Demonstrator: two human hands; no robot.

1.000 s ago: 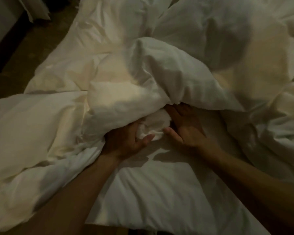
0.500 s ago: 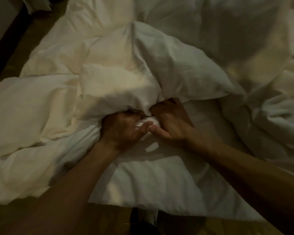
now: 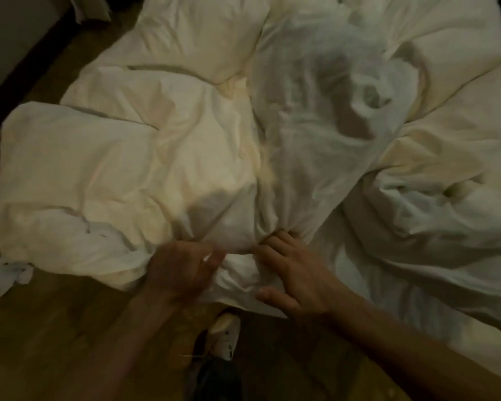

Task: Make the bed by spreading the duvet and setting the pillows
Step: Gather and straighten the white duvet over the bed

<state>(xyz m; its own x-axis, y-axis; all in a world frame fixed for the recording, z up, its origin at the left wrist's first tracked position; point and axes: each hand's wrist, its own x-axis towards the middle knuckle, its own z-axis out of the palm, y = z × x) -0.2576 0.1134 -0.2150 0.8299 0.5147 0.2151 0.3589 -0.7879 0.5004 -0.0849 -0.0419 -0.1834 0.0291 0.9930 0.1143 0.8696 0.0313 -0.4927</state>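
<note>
You are working in a dim room, and the picture is grainy and soft all over. Warm yellowish light falls on the left half of the duvet [image 3: 128, 157], brightest near its middle; its right half reads cooler and greyer. Your left hand [image 3: 182, 273] is smeared by motion blur, while your right hand [image 3: 295, 282] is sharper. A raised fold at the top centre is blurred too. The floor [image 3: 55, 328] and corners sink into darkness, and the edges bow with wide-angle distortion.
</note>
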